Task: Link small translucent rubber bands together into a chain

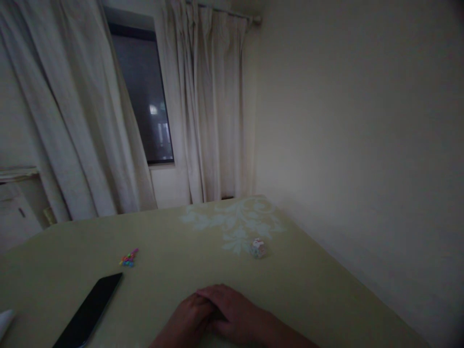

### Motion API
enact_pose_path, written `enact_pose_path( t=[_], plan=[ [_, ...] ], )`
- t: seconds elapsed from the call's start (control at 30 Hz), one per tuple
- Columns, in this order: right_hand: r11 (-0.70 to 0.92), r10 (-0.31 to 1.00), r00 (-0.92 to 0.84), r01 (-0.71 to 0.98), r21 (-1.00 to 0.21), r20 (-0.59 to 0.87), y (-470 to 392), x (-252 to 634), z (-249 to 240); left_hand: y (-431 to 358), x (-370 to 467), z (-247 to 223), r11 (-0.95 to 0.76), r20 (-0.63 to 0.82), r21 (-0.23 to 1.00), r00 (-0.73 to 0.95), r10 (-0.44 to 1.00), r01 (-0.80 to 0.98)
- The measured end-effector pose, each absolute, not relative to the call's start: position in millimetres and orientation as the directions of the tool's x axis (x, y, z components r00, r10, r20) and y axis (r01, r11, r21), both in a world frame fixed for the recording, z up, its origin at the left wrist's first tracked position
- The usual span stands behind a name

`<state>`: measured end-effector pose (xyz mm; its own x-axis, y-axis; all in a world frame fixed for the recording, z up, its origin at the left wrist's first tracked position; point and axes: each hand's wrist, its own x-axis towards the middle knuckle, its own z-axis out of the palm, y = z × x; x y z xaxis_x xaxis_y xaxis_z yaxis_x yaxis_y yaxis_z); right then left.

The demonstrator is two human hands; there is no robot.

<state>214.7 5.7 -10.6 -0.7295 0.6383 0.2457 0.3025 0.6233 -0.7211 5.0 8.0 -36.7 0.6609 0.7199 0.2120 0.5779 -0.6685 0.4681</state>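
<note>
- Phone [89,311]: a dark, flat slab, taken here as the landmark. It lies slantwise on the table [326,304], its far end angled to the right; lying flat, it seems in no danger of sliding.
- Right hand [232,304]: to the right of the phone and well apart from it, laid over the other hand with fingers gently bent. No object shows in its grasp; how tightly it closes cannot be told.
- Left hand [190,311]: between the phone and the right hand, mostly beneath the latter. Its fingers are partly covered, so how far open it is, or whether anything is hidden in the palm, cannot be told. The overlapping pose looks like a resting one, each hand supporting the other.
- Colourful pieces [128,259]: a small heap just beyond the phone's far end, in pink, yellow, green and blue. They lie close together, perhaps gathered so that none strays.
- Small clear container [257,248]: far to the right of the phone and farther off, beyond the hands, by the tabletop's pale floral pattern [235,220]. It is whitish and red on top; its contents are too blurred to name. It seems set apart from the heap, untouched by either hand.
- White object [5,320]: left of the phone, cut off by the view's edge.
</note>
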Motion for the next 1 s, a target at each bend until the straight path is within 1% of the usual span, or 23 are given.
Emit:
enact_pose_path(
  t=[0.17,0.37,0.5,0.8,1.0],
  plan=[
    [0.609,0.645,-0.73,0.313,-0.729,0.226,5,216,-8,6,6,-32,-0.67,0.233,0.503,0.661,0.713,0.546],
    [0.614,0.641,-0.733,0.314,-0.724,0.226,6,215,-9,9,4,-43,-0.654,0.222,0.478,0.64,0.736,0.586],
    [0.61,0.649,-0.725,0.314,-0.727,0.232,6,215,-11,9,4,-40,-0.661,0.209,0.469,0.654,0.727,0.586],
    [0.597,0.647,-0.732,0.314,-0.738,0.212,5,216,-8,9,5,-42,-0.678,0.244,0.476,0.656,0.714,0.561],
    [0.598,0.64,-0.742,0.315,-0.737,0.202,5,217,-5,7,5,-36,-0.669,0.211,0.466,0.661,0.72,0.579]
  ],
)
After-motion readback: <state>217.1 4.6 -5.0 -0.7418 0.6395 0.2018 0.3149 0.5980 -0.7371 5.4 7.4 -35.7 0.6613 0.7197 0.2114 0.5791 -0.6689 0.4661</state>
